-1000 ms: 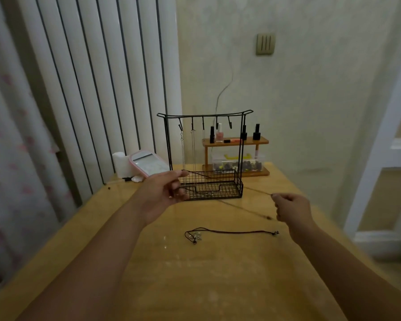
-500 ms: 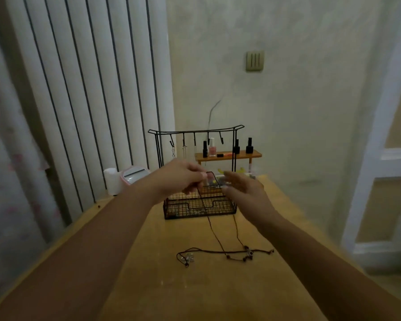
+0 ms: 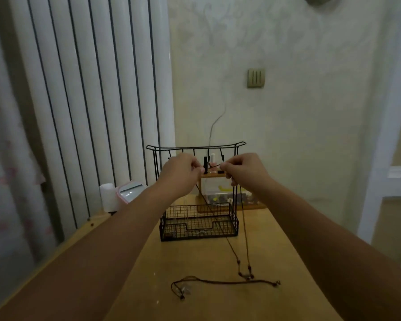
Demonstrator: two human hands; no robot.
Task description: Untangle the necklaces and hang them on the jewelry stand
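Note:
A black wire jewelry stand [image 3: 196,148] with a row of hooks and a mesh basket base stands on the wooden table [image 3: 218,302]. My left hand [image 3: 181,172] and my right hand [image 3: 243,171] each pinch one end of a dark cord necklace [image 3: 245,242], raised just under the hooks. Its two strands hang down in front of the basket, with beads low near the table. A second brown cord necklace [image 3: 227,282] with a small pendant lies flat on the table nearer me. Thin chains hang at the stand's left side.
Behind the stand is a small wooden shelf [image 3: 214,174] with nail polish bottles and a clear box of small items. A white roll [image 3: 108,196] and a pink-edged container [image 3: 131,191] sit at the table's back left, by the vertical blinds.
Both hands have risen from the basket's height to the hooks, lifting the dark cord so its beaded end hangs just above the table. The camera has tilted up.

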